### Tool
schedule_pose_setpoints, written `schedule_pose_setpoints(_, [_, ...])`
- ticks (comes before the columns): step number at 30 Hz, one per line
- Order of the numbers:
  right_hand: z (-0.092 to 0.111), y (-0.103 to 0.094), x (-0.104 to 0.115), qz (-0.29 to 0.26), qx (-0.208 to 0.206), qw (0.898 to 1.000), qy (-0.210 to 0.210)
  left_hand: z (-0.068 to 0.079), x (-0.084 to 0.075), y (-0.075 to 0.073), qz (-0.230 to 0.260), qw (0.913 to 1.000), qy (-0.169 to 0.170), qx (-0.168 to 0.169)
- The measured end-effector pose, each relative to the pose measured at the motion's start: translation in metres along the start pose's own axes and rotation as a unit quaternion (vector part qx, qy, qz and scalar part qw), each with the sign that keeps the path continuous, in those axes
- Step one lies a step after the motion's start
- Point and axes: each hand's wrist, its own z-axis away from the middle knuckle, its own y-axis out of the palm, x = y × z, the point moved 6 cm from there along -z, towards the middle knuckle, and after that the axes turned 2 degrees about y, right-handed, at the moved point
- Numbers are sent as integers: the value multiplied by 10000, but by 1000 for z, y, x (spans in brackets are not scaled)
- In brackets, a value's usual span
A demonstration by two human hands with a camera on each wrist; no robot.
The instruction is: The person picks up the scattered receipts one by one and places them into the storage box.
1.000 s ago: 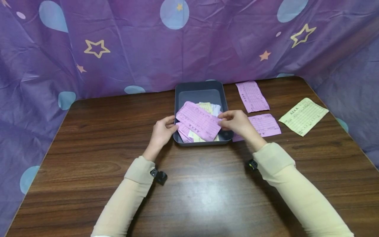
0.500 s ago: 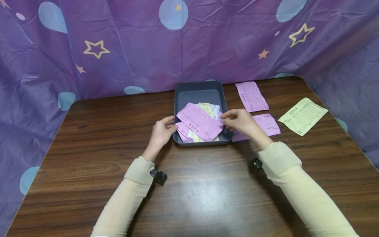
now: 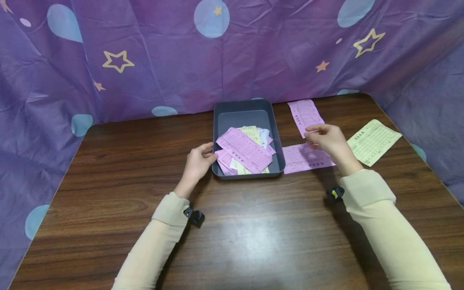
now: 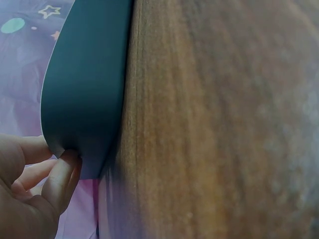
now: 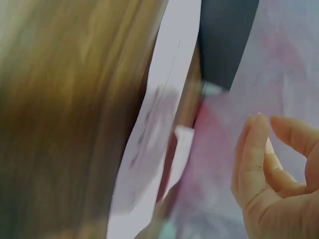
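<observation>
A dark grey rectangular tray (image 3: 243, 117) stands on the table, holding a loose pile of printed paper slips with a pink slip (image 3: 244, 150) on top. My left hand (image 3: 197, 163) pinches the tray's left wall near the front; in the left wrist view, the fingers (image 4: 62, 177) sit at its rim and outer side. Off to the tray's right, my right hand (image 3: 331, 145) hovers over the table with nothing in it, thumb and fingertips apart. Below it lies a pink slip (image 3: 299, 158), and just behind is another pink slip (image 3: 304, 112), both partly covered by the hand.
A yellow-green slip (image 3: 375, 141) rests farther right on the brown wooden table (image 3: 232, 225). A purple cloth with stars (image 3: 174, 52) hangs behind the table's back edge, close to the tray.
My right hand has left the top pink slip in the tray and moved right, over the slips on the table. The left hand stays at the tray.
</observation>
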Motion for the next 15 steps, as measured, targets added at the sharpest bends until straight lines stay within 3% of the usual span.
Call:
schedule_pose_setpoints(7, [-2, -46, -26, -916, -444, 9940, 411, 1, -1, 0, 87, 10000, 9, 15])
schedule_pose_setpoints(14, [4, -83, -49, -2063, -557, 9740, 758, 0, -1, 1, 41, 10000, 1, 36])
schedule_pose_setpoints(15, [5, -87, -51, -2007, -606, 9747, 774, 0, -1, 1, 45, 10000, 1, 34])
